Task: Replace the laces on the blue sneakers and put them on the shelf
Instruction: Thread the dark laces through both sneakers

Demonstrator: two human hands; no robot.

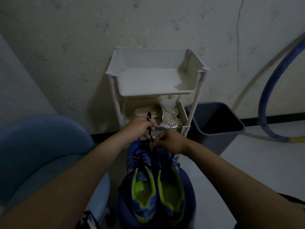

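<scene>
Two blue sneakers with lime-green lining lie side by side on my lap, toes pointing away: the left one [142, 184] and the right one [170, 192]. A black lace [149, 129] runs up from their front ends. My left hand [139, 129] grips the lace, whose end sticks up above the fist. My right hand [168, 141] pinches the lace lower down, just above the right sneaker's toe end. The white shelf [153, 95] stands straight ahead against the wall, with a bare top tray.
The shelf's lower tier holds a silver studded shoe [168, 116] and a beige item. A dark grey bin [216, 126] stands right of the shelf. A blue chair [44, 146] is at my left. A blue hoop [270, 103] leans on the wall at right.
</scene>
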